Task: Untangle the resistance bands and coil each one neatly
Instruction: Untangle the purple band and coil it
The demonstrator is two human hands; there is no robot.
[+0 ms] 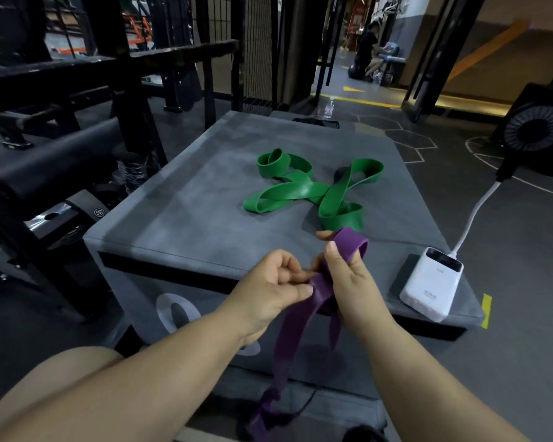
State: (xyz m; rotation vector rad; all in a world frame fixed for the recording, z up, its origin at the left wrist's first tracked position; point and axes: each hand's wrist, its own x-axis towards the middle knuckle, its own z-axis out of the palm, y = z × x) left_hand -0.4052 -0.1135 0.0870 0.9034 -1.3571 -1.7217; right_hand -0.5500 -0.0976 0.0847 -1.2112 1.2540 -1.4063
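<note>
A green resistance band [304, 189] lies in loose twisted loops on the grey padded box [179, 212], apart from my hands. I hold a purple resistance band [300, 327] over the box's near edge. My right hand [351, 282] has a loop of the purple band wound round its fingers, thumb pressing on it. My left hand [272, 288] pinches the band just left of that loop. The rest of the purple band hangs down between my arms toward the floor, its lower end bunched.
A white power bank [431, 282] with a white cable [473, 215] sits on the box's right corner. A black fan [537, 129] stands on the floor at right. Black gym racks [77, 100] fill the left. A water bottle [329, 108] stands beyond the box; a person sits far back.
</note>
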